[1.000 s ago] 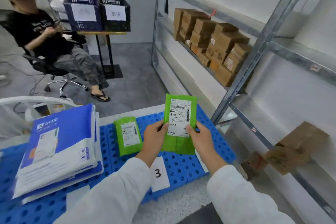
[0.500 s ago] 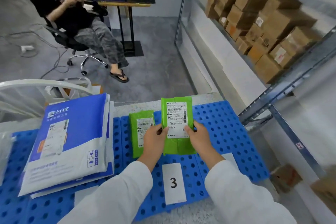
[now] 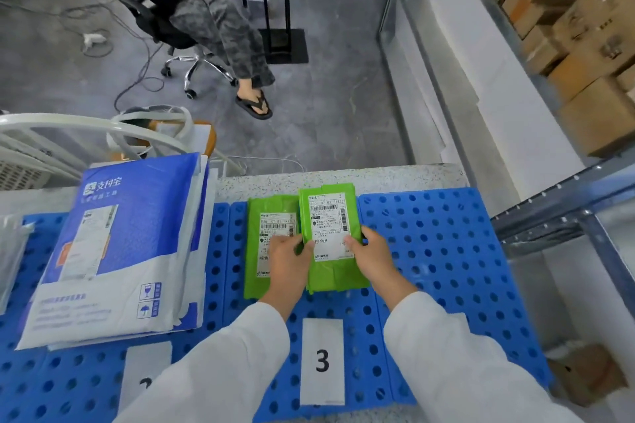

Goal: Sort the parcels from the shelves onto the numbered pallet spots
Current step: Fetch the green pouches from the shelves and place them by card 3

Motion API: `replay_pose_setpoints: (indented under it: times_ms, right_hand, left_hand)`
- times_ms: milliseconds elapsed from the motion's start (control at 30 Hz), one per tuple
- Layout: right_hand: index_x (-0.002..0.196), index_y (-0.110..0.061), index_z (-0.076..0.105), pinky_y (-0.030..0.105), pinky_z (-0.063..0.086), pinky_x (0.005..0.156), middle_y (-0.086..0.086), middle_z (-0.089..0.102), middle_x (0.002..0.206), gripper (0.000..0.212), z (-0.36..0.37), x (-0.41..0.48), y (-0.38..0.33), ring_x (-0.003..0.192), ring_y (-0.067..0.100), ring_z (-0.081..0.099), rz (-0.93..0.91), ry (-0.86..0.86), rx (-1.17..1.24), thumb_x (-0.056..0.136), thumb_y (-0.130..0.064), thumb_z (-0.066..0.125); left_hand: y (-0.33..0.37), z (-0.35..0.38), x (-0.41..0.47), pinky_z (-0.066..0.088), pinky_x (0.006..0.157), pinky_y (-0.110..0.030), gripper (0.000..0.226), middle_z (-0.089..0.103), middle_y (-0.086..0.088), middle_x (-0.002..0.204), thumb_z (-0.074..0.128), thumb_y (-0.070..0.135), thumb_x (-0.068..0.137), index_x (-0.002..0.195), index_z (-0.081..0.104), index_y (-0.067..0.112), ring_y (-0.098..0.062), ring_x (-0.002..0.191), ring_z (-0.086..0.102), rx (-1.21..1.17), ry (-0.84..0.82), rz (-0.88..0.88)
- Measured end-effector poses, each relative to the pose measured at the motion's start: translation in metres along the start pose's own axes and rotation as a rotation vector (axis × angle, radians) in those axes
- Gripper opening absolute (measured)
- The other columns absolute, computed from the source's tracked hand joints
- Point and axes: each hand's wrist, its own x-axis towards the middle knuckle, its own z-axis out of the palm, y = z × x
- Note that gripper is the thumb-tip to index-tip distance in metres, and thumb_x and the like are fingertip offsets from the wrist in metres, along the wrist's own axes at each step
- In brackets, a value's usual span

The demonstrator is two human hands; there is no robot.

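1. Both hands pinch one green parcel (image 3: 330, 216) by its long sides. The left hand (image 3: 290, 261) has its thumb on the left edge of the white label and its fingers tucked under. The right hand (image 3: 372, 257) does the same on the right edge, thumb on the label
2. That parcel faces label up over the far half of the blue pallet (image 3: 429, 251), straight beyond the white card marked 3 (image 3: 322, 361). Whether it lies on the pallet or is held just above it cannot be told
3. Its left side overlaps the right side of a second green parcel (image 3: 266, 216), which lies flat on the pallet, label up. The left hand covers the lower part of that label
4. To the left, well apart from both, a stack of blue-and-white mailers (image 3: 127, 240) lies on the pallet. Another card (image 3: 147, 367) sits at its near edge, its number half hidden by the left sleeve
5. At right stands a metal shelf frame (image 3: 549, 220) with cardboard boxes (image 3: 584, 27) on its upper level. Beyond the pallet a seated person (image 3: 206, 3) is on a wheeled chair
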Motion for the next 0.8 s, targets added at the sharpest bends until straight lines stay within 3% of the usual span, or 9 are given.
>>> replay_pose_setpoints:
  times_ms: [67, 233, 300, 367, 433, 633, 800]
  right_hand:
    - [0.137, -0.017, 0.053, 0.045, 0.048, 0.102, 0.003, 0.057, 0.135, 0.045, 0.003, 0.01, 0.007, 0.119, 0.022, 0.057, 0.036, -0.01, 0.027, 0.094, -0.031, 0.059]
    - [0.14, -0.015, 0.049, 0.045, 0.046, 0.103, 0.002, 0.053, 0.137, 0.048, 0.008, 0.02, 0.012, 0.121, 0.022, 0.054, 0.066, 0.004, 0.038, 0.095, -0.029, 0.058]
    - [0.137, -0.014, 0.052, 0.041, 0.047, 0.101, 0.003, 0.054, 0.134, 0.043, 0.01, 0.022, 0.01, 0.118, 0.021, 0.054, 0.041, 0.029, -0.004, 0.096, -0.029, 0.057]
    - [0.127, -0.014, 0.058, 0.034, 0.046, 0.093, 0.005, 0.053, 0.126, 0.035, 0.013, 0.024, 0.009, 0.108, 0.019, 0.054, 0.017, 0.047, -0.084, 0.096, -0.029, 0.056]
    - [0.12, -0.013, 0.06, 0.033, 0.044, 0.09, 0.008, 0.048, 0.121, 0.029, 0.016, 0.025, 0.008, 0.104, 0.021, 0.052, 0.01, 0.04, -0.16, 0.096, -0.029, 0.056]
    - [0.116, -0.008, 0.058, 0.035, 0.042, 0.093, 0.01, 0.042, 0.122, 0.026, 0.018, 0.024, 0.007, 0.11, 0.027, 0.05, -0.015, 0.013, -0.284, 0.097, -0.025, 0.055]
    - [0.125, -0.01, 0.052, 0.035, 0.044, 0.092, 0.008, 0.042, 0.125, 0.037, 0.014, 0.016, 0.002, 0.109, 0.025, 0.052, -0.019, -0.033, -0.388, 0.097, -0.034, 0.053]
  left_hand:
    - [-0.007, 0.005, 0.004, 0.024, 0.092, -0.018, 0.04, 0.043, -0.009, 0.125, 0.062, 0.035, 0.092, 0.123, 0.064, 0.009, -0.021, 0.114, 0.039, 0.099, 0.045, -0.041]
    - [-0.016, 0.01, 0.013, 0.022, 0.094, -0.018, 0.038, 0.036, -0.001, 0.111, 0.063, 0.036, 0.091, 0.12, 0.066, 0.013, -0.014, 0.102, 0.029, 0.175, 0.085, 0.016]
    - [-0.016, 0.01, 0.014, 0.025, 0.09, -0.019, 0.03, 0.038, 0.002, 0.105, 0.065, 0.032, 0.09, 0.116, 0.067, 0.016, -0.014, 0.1, 0.033, 0.157, 0.103, 0.032]
    - [-0.016, 0.011, 0.013, 0.038, 0.088, -0.025, 0.019, 0.045, 0.004, 0.097, 0.07, 0.02, 0.086, 0.104, 0.064, 0.021, -0.02, 0.097, 0.045, 0.057, 0.158, 0.052]
    - [-0.016, 0.011, 0.014, 0.047, 0.083, -0.033, 0.022, 0.048, 0.007, 0.089, 0.072, 0.009, 0.082, 0.092, 0.057, 0.021, -0.023, 0.092, 0.051, -0.034, 0.199, 0.052]
    - [-0.021, 0.009, 0.017, 0.046, 0.085, -0.027, 0.019, 0.052, 0.003, 0.097, 0.073, 0.01, 0.082, 0.089, 0.061, 0.023, -0.02, 0.095, 0.053, -0.061, 0.169, 0.076]
    - [-0.024, 0.004, 0.015, 0.044, 0.09, -0.025, 0.017, 0.05, 0.001, 0.101, 0.071, 0.013, 0.084, 0.095, 0.064, 0.024, -0.018, 0.099, 0.051, -0.016, 0.108, 0.112]
